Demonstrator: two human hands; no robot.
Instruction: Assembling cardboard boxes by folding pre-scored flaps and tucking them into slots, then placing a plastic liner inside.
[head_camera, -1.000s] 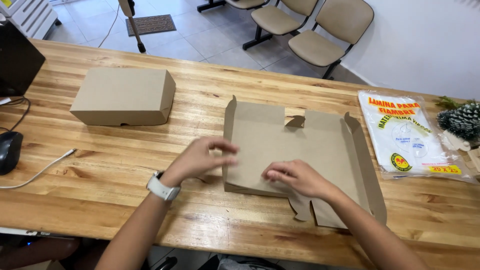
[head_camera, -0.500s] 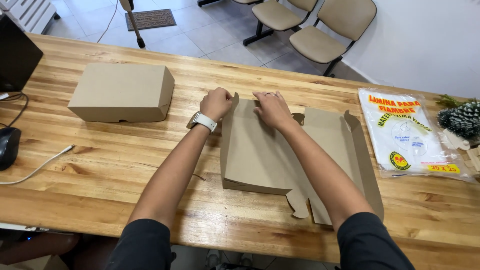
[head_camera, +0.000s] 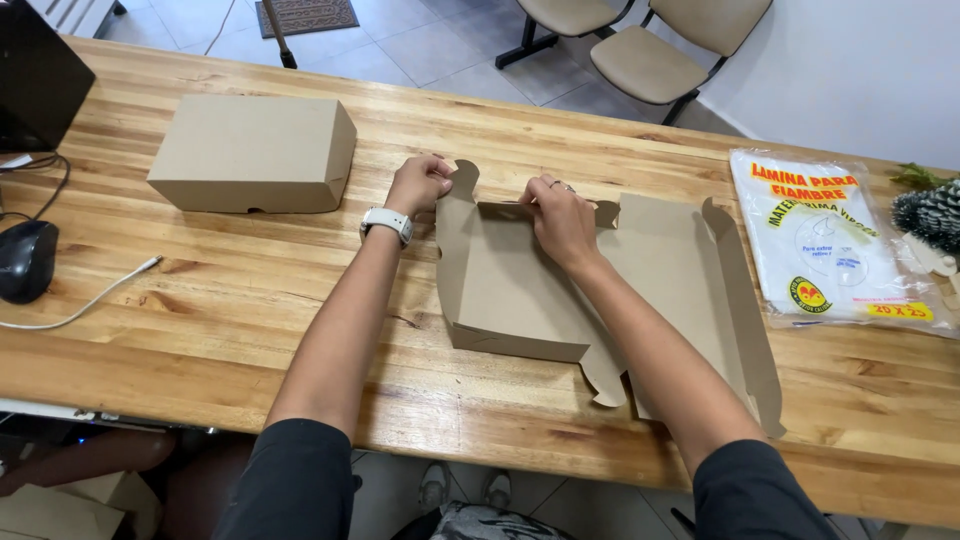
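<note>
Cardboard, plain brown: a half-folded box (head_camera: 560, 290) lies on the wooden table (head_camera: 230, 300), right of a finished box (head_camera: 250, 152). My left hand (head_camera: 420, 183) is closed, pinching the raised left wall at its far corner; my right hand (head_camera: 560, 215) curls its fingers over the far wall's top edge. I judge the back corner is being formed. Next, I'd say, the corner tab needs tucking while both walls stay upright.
</note>
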